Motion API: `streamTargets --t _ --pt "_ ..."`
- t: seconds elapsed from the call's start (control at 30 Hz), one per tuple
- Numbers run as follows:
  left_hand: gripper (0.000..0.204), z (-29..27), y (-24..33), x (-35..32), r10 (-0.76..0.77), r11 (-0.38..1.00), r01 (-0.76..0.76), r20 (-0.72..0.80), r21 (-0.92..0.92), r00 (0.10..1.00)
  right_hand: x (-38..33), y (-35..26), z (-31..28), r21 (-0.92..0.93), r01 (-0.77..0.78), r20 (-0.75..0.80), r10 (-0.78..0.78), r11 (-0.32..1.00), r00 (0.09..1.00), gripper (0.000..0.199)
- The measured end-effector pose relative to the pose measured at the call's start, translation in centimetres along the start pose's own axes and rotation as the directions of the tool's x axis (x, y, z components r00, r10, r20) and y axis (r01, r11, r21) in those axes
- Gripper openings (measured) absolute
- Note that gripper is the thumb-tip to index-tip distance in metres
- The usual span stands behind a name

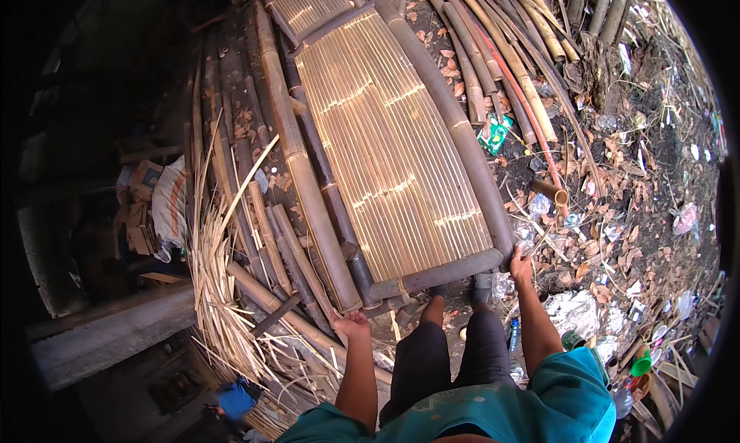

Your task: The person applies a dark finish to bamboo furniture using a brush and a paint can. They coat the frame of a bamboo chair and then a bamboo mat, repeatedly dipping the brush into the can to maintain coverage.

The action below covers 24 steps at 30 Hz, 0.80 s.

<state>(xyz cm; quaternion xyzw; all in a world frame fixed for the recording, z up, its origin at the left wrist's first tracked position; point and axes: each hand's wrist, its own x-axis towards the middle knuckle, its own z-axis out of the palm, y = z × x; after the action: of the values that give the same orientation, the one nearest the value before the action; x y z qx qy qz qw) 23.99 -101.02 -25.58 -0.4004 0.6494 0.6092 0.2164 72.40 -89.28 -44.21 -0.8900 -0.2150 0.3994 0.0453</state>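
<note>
Bamboo slat panel [393, 150] lies flat on ground, near end at feet. Left hand [351, 325] clasps near-left frame pole [304, 181]; right hand [521, 266] grips right corner. Wide-set hands balance frame. Split bamboo strips [220, 304] heaped left.

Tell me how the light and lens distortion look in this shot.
Head view: daylight falls evenly on the bamboo panel and the littered ground; the left side sinks into deep shadow; straight poles bow toward the rim, whose corners are black; both hands, left and right, are sharp.

Outdoor bamboo workshop: bamboo poles [493, 50], littered ground [632, 212].
</note>
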Motion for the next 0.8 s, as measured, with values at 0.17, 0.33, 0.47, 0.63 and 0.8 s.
streamTargets --t 0.17,0.33,0.47,0.63,0.8 --pt "0.074 -1.7 -3.0 6.0 -0.003 1.000 0.004 0.063 -0.027 0.998 -1.2 -1.9 1.2 0.083 -0.043 0.047 0.039 0.996 0.998 0.086" --pt "0.104 -3.9 -0.8 6.6 -0.097 0.983 0.069 0.169 0.169 0.981 -1.1 1.1 3.8 0.077 -0.094 0.029 0.092 0.993 0.995 0.081" --pt "0.108 -1.2 -0.1 6.2 -0.119 0.958 0.084 0.112 0.273 0.987 0.3 0.2 4.4 -0.046 -0.070 -0.041 0.068 0.997 0.997 0.078" --pt "0.085 -1.7 0.1 9.7 -0.070 0.925 0.026 0.104 0.380 0.992 -4.0 -1.3 2.7 0.059 -0.034 -0.033 0.036 0.998 0.999 0.075" --pt "0.080 -0.3 -1.9 9.3 -0.217 0.796 0.140 0.061 0.589 0.974 -8.8 5.7 0.5 -0.051 -0.089 -0.093 0.084 0.995 0.992 0.064"
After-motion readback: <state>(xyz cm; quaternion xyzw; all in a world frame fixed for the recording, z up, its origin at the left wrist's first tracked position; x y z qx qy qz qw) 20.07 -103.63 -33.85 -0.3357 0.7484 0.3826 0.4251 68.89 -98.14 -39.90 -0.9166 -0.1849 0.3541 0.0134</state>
